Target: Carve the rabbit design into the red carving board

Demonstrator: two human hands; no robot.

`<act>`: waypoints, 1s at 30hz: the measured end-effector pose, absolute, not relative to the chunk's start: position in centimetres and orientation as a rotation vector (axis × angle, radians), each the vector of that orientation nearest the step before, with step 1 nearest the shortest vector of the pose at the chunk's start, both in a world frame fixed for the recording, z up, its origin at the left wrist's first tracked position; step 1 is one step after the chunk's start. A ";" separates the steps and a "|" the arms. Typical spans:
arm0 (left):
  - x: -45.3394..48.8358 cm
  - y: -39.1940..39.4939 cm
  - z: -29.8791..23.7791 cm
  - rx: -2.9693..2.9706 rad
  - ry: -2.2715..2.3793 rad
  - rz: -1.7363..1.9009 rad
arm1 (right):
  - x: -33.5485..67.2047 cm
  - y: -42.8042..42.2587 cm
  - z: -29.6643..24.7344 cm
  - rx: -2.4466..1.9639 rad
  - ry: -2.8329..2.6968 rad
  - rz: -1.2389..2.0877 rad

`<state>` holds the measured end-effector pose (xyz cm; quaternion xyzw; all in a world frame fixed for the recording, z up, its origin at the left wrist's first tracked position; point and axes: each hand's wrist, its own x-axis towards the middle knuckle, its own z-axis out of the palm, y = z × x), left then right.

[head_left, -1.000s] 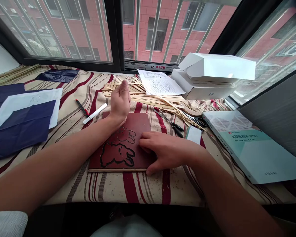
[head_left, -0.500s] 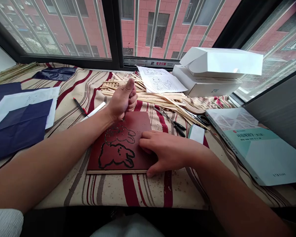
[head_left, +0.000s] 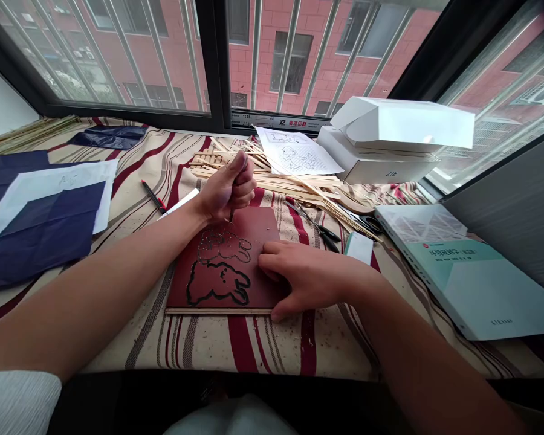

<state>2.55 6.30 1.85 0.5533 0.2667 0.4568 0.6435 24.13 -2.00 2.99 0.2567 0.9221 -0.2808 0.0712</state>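
A dark red printing block (head_left: 254, 232) lies on the cloth, with a thin pale wooden strip (head_left: 217, 311) along its near edge. Two rabbit outlines are cut into it, a darker one (head_left: 217, 284) near me and a fainter one (head_left: 224, 246) beyond. My left hand (head_left: 229, 190) is a fist around a small carving tool (head_left: 230, 215). Only the tool's thin tip shows, at the block's far part above the fainter rabbit. My right hand (head_left: 308, 278) lies flat on the block's right side, steadying it and holding nothing.
Wood shavings dot the striped cloth (head_left: 199, 344). Carbon paper (head_left: 40, 232), a red-tipped pen (head_left: 152, 195), scissors (head_left: 369, 224), wooden sticks (head_left: 272, 180), a line drawing (head_left: 297, 154), a ZTE box (head_left: 381, 151) and a book (head_left: 471, 272) surround the block. A barred window runs behind.
My left hand has closed into a fist and come down to the block, bringing the tool's tip to it. My right hand stays in place on the block.
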 end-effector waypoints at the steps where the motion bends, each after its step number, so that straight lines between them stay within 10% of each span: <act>1: 2.4 6.3 2.0 1.251 0.567 1.013 | 24.2 -2.0 3.0 0.770 2.778 -0.834; 14: -1.5 4.8 5.0 1.520 0.732 1.453 | 22.6 -0.1 0.3 0.641 3.092 -0.779; 22: -2.9 3.9 2.7 2.033 0.708 1.301 | 22.6 2.2 0.0 1.310 3.259 -0.722; 30: -2.9 4.1 1.9 2.148 0.635 1.286 | 15.5 5.5 3.6 0.668 3.233 -1.991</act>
